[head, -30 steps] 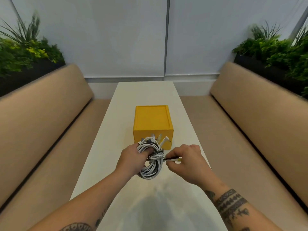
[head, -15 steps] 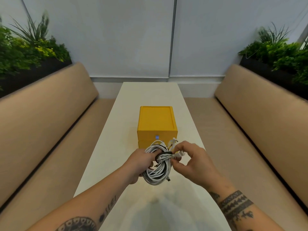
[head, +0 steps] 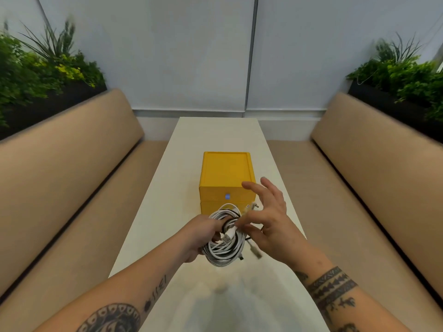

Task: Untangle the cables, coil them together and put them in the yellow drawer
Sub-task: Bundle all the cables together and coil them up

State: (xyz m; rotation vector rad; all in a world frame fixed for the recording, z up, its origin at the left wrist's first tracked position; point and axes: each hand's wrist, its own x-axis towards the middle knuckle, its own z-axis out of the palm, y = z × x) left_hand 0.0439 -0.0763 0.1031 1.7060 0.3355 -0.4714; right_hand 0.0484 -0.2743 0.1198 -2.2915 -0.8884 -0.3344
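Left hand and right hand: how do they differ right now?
The left hand is closed around the coiled bundle of white cables; the right hand is open with fingers spread, gripping nothing that I can see. The left sits low beside the coil; the right reaches higher, toward the yellow drawer box. Both hover over the white table.

In front of me runs a long white rectangular table (head: pixel 217 135), ending just short of a pale grey panelled wall (head: pixel 167 56). A tan padded bench (head: pixel 60 164) lines my left side and another tan padded bench (head: pixel 383 164) my right. Behind each backrest sits a dark planter of green leafy plants (head: pixel 43 73), with its twin (head: pixel 407 73) opposite
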